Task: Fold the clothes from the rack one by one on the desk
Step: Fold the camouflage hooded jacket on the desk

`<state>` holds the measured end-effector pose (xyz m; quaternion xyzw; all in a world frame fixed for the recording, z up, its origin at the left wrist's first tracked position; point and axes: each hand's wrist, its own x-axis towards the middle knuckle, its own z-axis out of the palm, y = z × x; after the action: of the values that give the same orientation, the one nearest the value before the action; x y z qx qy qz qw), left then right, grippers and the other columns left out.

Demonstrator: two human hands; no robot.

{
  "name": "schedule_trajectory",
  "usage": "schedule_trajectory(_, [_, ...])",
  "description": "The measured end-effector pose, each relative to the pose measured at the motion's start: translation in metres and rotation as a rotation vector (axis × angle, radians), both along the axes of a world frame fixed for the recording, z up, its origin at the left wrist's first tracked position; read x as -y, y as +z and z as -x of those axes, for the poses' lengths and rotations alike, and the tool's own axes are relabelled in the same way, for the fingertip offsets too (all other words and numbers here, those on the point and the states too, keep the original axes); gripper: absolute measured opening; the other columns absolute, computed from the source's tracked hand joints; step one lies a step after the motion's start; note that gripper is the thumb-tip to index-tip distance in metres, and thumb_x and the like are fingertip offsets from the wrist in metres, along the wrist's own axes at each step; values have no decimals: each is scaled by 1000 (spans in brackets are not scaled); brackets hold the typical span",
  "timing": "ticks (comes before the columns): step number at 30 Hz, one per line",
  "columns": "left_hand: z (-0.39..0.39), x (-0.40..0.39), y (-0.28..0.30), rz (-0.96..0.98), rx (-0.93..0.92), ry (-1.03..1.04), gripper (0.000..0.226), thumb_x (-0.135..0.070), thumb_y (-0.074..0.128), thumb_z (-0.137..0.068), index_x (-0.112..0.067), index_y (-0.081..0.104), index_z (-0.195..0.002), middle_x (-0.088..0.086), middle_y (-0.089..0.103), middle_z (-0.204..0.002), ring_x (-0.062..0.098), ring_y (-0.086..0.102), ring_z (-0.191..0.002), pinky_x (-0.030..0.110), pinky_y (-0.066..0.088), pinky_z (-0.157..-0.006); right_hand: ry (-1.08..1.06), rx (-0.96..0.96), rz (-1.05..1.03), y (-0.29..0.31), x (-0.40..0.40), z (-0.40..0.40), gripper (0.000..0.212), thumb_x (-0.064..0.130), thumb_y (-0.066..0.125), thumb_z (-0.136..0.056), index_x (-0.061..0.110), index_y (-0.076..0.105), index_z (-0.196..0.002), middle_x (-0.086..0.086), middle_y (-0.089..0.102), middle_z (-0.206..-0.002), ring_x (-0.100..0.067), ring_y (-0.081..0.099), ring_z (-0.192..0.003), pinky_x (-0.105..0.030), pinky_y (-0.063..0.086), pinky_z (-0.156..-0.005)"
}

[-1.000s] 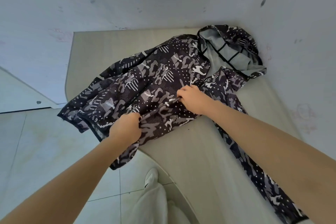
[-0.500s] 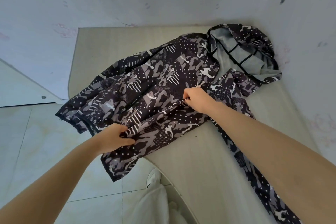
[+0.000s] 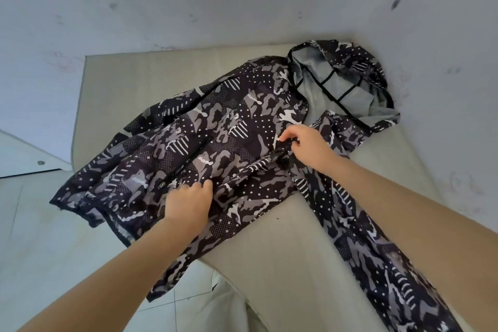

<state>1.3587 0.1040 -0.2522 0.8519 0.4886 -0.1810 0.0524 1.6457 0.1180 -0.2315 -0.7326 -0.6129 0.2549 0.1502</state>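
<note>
Camouflage jacket (image 3: 215,143) sleeve cut off | right hand (image 3: 307,147) pinches fabric | left hand (image 3: 188,205) fingertips hidden, grip unclear

Bare forearms (no sleeves showing), pale trousers (image 3: 231,310) below.

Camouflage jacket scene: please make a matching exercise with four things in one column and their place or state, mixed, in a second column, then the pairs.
Things:
1. hood
2. left hand
3. right hand
4. long sleeve

Places or states:
a. pinches a fold at the middle of the jacket
b. lies open near the wall corner, grey lining up
c. trails toward the camera along the desk
d. rests on the fabric near the hem

Pairs: 1-b, 2-d, 3-a, 4-c
</note>
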Motion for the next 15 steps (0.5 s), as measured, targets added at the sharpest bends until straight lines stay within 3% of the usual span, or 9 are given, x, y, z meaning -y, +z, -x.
schedule_trajectory(3, [-36, -2, -1, -60, 174, -44, 47, -17, 63, -88, -17, 40, -129, 0, 55, -116, 24, 59, -106, 34, 49, -83, -116, 105, -18, 8, 6, -39, 31, -8, 48, -87, 11, 65, -104, -7, 61, -113, -18, 59, -104, -29, 45, -98])
schedule_trajectory(5, [-58, -3, -3, -126, 267, -115, 57, -15, 77, -74, -15, 51, -125, 3, 59, -109, 26, 61, -96, 36, 53, -76, -207, 153, 25, 8, 15, -62, 22, -1, 55, -89, 8, 62, -109, -11, 61, -116, -25, 59, -109, -37, 45, -99])
schedule_trajectory(7, [-84, -1, -4, -133, 390, -201, 51, -9, 81, -64, -14, 60, -111, 3, 60, -99, 25, 60, -84, 34, 53, -66, -304, 128, 56, 6, 32, -81, 26, 10, 63, -89, 7, 57, -114, -10, 59, -114, -26, 58, -108, -37, 46, -96])
schedule_trajectory(8, [-95, 2, -4, -75, 442, -187, 41, -9, 76, -70, -14, 60, -108, 2, 59, -98, 23, 58, -83, 33, 52, -66, -328, 108, 71, 4, 40, -86, 32, 16, 67, -88, 7, 55, -116, -8, 58, -112, -24, 58, -106, -35, 47, -93])
schedule_trajectory(11, [-131, 13, -3, 304, 588, 198, 13, -18, 57, -89, -14, 57, -102, 1, 61, -97, 20, 59, -85, 35, 53, -73, -407, 47, 172, 3, 58, -96, 48, 31, 71, -85, -4, 54, -112, -14, 63, -106, -30, 61, -98, -36, 47, -86])
schedule_trajectory(13, [-151, 20, -6, 541, 670, 508, 11, -24, 61, -88, -14, 58, -92, 5, 66, -93, 22, 64, -84, 34, 56, -75, -445, -40, 299, -4, 73, -102, 57, 39, 69, -85, -8, 54, -114, -20, 63, -107, -35, 61, -102, -41, 47, -90])
schedule_trajectory(15, [-167, 25, -12, 656, 748, 665, 16, -26, 66, -85, -16, 54, -83, 9, 68, -91, 25, 66, -85, 37, 57, -78, -500, -162, 395, -9, 84, -104, 62, 47, 68, -84, 3, 50, -123, -10, 59, -114, -29, 58, -108, -39, 45, -95])
